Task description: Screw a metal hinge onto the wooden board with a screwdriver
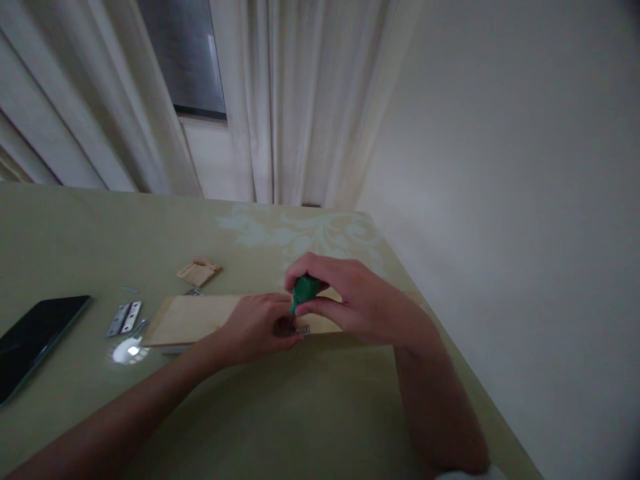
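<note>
My right hand (pixel 345 297) is closed around the green handle of a screwdriver (pixel 306 289), which points down at the wooden board (pixel 200 313). The tip sits between the fingers of my left hand (pixel 260 327). A small metal hinge (pixel 303 329) lies at the board's near edge, partly covered by my left hand. My left thumb and forefinger curl around the hinge's covered end and press it to the board. Whether a screw stands under the tip is hidden by my fingers.
Left of the board lie another metal hinge (pixel 124 319), a small screw (pixel 131 289) and a shiny round clear piece (pixel 130 351). A black phone (pixel 43 333) is at the far left. Small wooden pieces (pixel 200 271) lie behind the board. The table's right edge meets a wall (pixel 525 233).
</note>
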Motion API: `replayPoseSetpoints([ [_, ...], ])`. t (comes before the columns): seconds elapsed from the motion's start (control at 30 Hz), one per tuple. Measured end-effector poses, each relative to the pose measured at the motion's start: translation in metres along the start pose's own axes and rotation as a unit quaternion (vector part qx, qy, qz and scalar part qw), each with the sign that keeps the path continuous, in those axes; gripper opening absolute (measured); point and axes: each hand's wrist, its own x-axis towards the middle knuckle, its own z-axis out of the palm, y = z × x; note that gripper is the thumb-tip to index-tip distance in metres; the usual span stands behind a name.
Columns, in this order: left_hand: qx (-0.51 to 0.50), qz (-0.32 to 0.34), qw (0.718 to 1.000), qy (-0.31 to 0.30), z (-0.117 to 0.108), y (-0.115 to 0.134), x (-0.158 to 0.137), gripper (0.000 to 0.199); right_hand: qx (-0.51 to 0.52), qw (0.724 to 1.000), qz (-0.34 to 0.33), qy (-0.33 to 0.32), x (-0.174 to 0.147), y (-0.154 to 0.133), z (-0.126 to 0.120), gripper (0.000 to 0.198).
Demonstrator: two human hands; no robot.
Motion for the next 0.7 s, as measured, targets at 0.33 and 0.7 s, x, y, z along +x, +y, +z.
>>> replayPoseSetpoints([
  [0.33, 0.025, 0.027, 0.999, 0.031, 0.004, -0.003, 0.0, 0.01, 0.032, 0.998, -0.016, -0.042, -0.003, -0.008, 0.001, 0.034],
  [0.7, 0.009, 0.034, 0.999, 0.017, 0.005, -0.006, 0.0, 0.019, -0.032, 0.998, 0.031, 0.037, -0.002, -0.01, 0.013, 0.024],
])
